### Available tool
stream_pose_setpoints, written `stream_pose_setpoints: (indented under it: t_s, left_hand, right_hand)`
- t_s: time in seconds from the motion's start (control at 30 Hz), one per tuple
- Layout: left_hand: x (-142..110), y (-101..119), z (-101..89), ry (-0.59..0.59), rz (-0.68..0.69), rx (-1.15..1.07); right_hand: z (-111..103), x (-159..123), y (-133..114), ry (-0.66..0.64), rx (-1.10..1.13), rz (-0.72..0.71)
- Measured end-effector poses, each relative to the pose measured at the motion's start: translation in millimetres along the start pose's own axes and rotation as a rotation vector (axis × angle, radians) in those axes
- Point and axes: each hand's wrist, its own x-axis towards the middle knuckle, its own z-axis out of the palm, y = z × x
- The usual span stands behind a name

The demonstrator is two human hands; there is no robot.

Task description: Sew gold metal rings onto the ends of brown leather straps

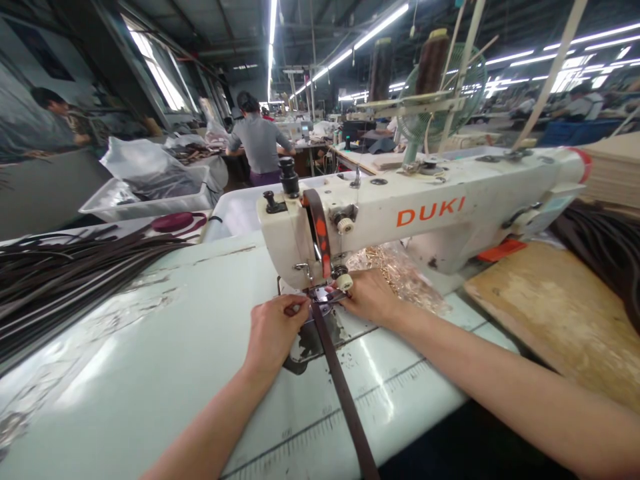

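Note:
A narrow dark brown strap runs from the table's front edge up under the presser foot of a white DUKI sewing machine. My left hand pinches the strap's end on the left side of the foot. On the right side, my right hand presses its fingers against the same end, right at the needle. The strap's tip is hidden between my fingers and the foot.
A pile of dark straps lies across the left of the pale green table. A bag of gold metal parts sits behind my right hand. A worn wooden board is at right. People work at benches further back.

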Motion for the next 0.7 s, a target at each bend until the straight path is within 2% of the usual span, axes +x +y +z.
stream_pose_setpoints:
  t_s: [0.33, 0.53, 0.7]
  left_hand:
    - [1, -1, 0.8, 0.018, 0.019, 0.018]
    - [0, 0, 0.1, 0.017, 0.018, 0.017]
    - [0, -1, -1.7, 0.014, 0.006, 0.006]
  right_hand:
    - [-1, 3, -1, -0.004, 0.148, 0.052]
    - [2, 11, -10, -0.059, 0.28, 0.098]
    - [1, 11, -8, -0.016, 0.291, 0.177]
